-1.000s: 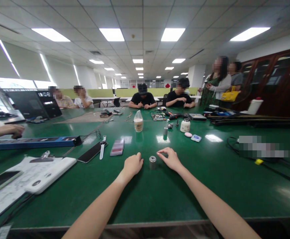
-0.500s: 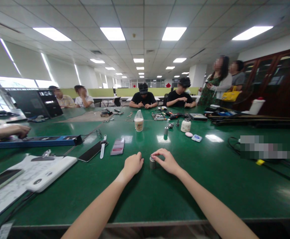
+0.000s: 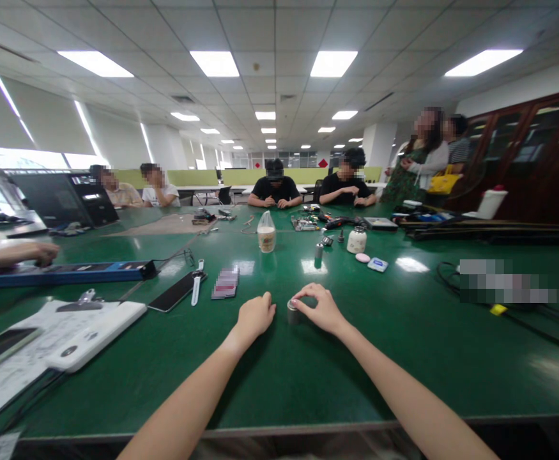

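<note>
Metal cylinder (image 3: 291, 315), one: upright on the green table (image 3: 279, 390), lower centre of the frame, between the hands. Its top is partly covered by fingers.

Right hand (image 3: 324, 309): right of the cylinder, thumb and forefinger brought together at the cylinder's top edge, touching it. Firmness of grip: cannot tell.

Left hand (image 3: 256, 317): left of the cylinder and apart from it, fingers folded in, loosely clenched on the table. No object visible in it.

Change noted: a second ago the right hand stood just off the cylinder, its top uncovered; the fingertips are now upon it. The cylinder remains upright in place. Judged meaning: handling has begun at the top, by the right hand alone.

Nearby, centre right: second metal cylinder (image 3: 318, 251), upright; white jar (image 3: 356, 241); pink disc (image 3: 362, 258); small blue-and-white case (image 3: 377, 265).

Centre left: white-strapped watch (image 3: 195, 291), against a dark flat slab (image 3: 170, 294).

Left edge: a co-worker's hand (image 3: 42, 253), above a blue power strip (image 3: 78, 273).
</note>
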`<state>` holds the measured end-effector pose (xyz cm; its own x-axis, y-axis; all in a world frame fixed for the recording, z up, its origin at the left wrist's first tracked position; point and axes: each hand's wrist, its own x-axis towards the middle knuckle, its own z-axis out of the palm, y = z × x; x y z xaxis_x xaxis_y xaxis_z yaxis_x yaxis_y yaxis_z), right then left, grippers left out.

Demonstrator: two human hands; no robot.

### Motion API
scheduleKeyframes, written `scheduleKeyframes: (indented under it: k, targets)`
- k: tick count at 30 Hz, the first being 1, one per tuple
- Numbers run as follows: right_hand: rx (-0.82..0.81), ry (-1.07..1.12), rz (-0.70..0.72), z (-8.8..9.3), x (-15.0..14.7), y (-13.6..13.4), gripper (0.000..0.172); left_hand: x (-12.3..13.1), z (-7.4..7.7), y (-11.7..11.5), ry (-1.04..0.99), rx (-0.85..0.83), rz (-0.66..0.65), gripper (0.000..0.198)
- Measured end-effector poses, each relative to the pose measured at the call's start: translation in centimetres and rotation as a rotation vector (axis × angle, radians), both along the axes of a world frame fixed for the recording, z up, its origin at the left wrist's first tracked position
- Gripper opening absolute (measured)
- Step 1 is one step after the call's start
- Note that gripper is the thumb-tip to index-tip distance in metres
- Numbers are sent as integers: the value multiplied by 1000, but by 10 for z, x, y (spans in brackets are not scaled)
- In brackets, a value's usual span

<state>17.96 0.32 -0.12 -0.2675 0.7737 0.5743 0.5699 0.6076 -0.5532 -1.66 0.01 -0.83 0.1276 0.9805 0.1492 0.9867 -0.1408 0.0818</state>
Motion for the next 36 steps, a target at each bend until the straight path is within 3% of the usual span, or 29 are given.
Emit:
scheduleKeyframes:
  k: [5, 11, 20, 26, 30, 36]
  targets:
    - [19, 66, -89, -3, 8, 13, 16, 0, 2, -1, 9, 8, 1, 23]
    - [-167, -187, -249, -20, 27, 27, 13, 0, 3, -1, 6, -4, 0, 22]
    - [-230, -265, -240, -28, 28, 28, 23, 2, 5, -2, -1, -14, 15, 22]
    - [-221, -267, -256, -28, 27, 28, 13, 0, 2, 0, -3, 9, -8, 21]
    - [-161, -158, -215, -22, 23, 26, 16, 0, 1, 0, -8, -8, 4, 22]
    - [25, 85, 9, -4, 10, 12, 17, 1, 2, -1, -12, -8, 5, 22]
